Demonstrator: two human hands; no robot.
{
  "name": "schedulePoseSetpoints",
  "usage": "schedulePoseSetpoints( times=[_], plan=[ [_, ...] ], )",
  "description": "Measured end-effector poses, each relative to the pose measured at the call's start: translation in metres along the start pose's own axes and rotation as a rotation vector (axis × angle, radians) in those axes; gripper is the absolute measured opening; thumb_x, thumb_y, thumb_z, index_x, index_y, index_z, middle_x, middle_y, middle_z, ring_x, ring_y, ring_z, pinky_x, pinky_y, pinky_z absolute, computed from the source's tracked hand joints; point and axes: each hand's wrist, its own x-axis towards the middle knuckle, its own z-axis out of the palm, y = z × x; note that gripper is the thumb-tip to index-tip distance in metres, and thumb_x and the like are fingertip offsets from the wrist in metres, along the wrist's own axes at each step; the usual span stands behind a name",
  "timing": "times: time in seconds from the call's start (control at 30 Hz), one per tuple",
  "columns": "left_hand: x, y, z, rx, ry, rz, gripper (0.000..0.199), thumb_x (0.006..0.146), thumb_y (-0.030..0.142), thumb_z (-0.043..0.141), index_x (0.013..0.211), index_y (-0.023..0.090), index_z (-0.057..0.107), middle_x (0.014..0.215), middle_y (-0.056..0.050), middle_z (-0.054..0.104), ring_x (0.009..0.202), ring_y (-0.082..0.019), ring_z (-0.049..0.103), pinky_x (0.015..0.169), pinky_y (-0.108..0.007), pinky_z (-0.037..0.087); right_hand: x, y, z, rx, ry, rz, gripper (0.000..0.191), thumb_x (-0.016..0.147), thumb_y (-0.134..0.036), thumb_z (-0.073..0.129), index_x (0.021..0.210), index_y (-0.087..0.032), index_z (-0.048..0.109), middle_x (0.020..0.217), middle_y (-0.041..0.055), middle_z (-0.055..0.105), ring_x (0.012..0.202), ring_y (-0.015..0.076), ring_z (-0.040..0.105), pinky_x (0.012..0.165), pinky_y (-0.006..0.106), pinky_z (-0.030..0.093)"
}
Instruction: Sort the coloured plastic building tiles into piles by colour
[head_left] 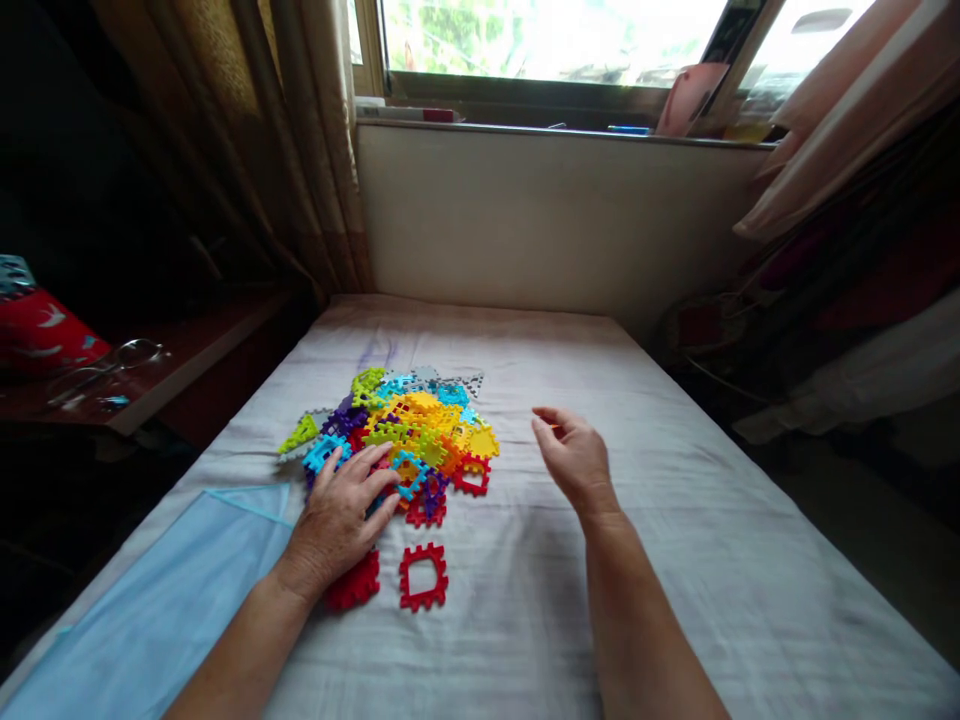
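Observation:
A heap of colourful interlocking plastic pieces (420, 420) with toothed edges lies on a sheet-covered surface (540, 620). Yellow, blue, purple, green, red and grey pieces overlap in it. My left hand (341, 515) rests on the heap's near left side, fingers spread, gripping nothing visible. Below it are a solid red piece (355, 582), partly under my wrist, and a red square frame (423, 577) lying flat. To the right of the heap, my right hand (574, 455) hovers with curled fingers, thumb and forefinger tips close together. No piece shows in it.
A pale blue mesh bag (187, 570) lies at the left edge. Beyond it stands a dark red table (225, 335) with glasses (124, 360) and a red pouch (41, 325). Behind are a low wall (540, 210), curtains and a window sill holding a pink cup (686, 100).

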Motion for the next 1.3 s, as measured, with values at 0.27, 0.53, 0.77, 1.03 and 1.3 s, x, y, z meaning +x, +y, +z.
schedulePoseSetpoints(
  times=[0.27, 0.53, 0.77, 1.03, 1.3],
  plan=[
    [0.0, -0.022, -0.006, -0.027, 0.076, -0.096, 0.028, 0.094, 0.029, 0.043, 0.1, 0.025, 0.07, 0.135, -0.008, 0.062, 0.113, -0.024, 0.065, 0.095, -0.039, 0.053, -0.059, -0.06, 0.067, -0.062, -0.455, -0.498, 0.018, 0.087, -0.019, 0.061, 0.095, -0.027, 0.075, 0.101, 0.0024, 0.073, 0.093, 0.0155, 0.065, 0.083, 0.027, 0.05],
    [-0.002, -0.025, -0.001, 0.035, 0.095, -0.127, 0.032, 0.092, 0.032, 0.046, 0.107, 0.025, 0.073, 0.139, -0.01, 0.058, 0.118, -0.029, 0.061, 0.1, -0.047, 0.051, -0.079, -0.072, 0.08, -0.385, -0.476, -0.598, 0.013, 0.087, -0.031, 0.064, 0.093, -0.025, 0.073, 0.098, 0.0048, 0.067, 0.094, 0.0205, 0.057, 0.08, 0.032, 0.046],
    [-0.002, -0.026, 0.0, -0.026, 0.095, -0.13, 0.031, 0.092, 0.036, 0.048, 0.106, 0.027, 0.073, 0.137, -0.008, 0.059, 0.117, -0.027, 0.062, 0.101, -0.046, 0.049, -0.083, -0.074, 0.088, -0.454, -0.412, -0.561, 0.012, 0.088, -0.032, 0.064, 0.089, -0.024, 0.072, 0.095, 0.0064, 0.066, 0.091, 0.0221, 0.057, 0.075, 0.034, 0.043],
    [-0.001, -0.028, 0.003, -0.064, 0.13, -0.114, 0.026, 0.091, 0.035, 0.049, 0.098, 0.026, 0.073, 0.129, -0.007, 0.065, 0.116, -0.026, 0.062, 0.102, -0.046, 0.048, -0.068, -0.063, 0.079, -0.424, -0.349, -0.693, 0.015, 0.094, -0.031, 0.058, 0.092, -0.023, 0.07, 0.096, 0.006, 0.068, 0.088, 0.0188, 0.059, 0.077, 0.031, 0.041],
    [-0.001, -0.027, 0.005, -0.09, 0.124, -0.117, 0.026, 0.092, 0.035, 0.049, 0.104, 0.025, 0.069, 0.125, -0.008, 0.068, 0.117, -0.026, 0.062, 0.105, -0.049, 0.045, -0.037, -0.05, 0.047, -0.229, -0.194, -0.513, 0.028, 0.097, -0.029, 0.046, 0.09, -0.023, 0.073, 0.095, 0.0055, 0.072, 0.085, 0.016, 0.063, 0.075, 0.025, 0.043]
  ],
)
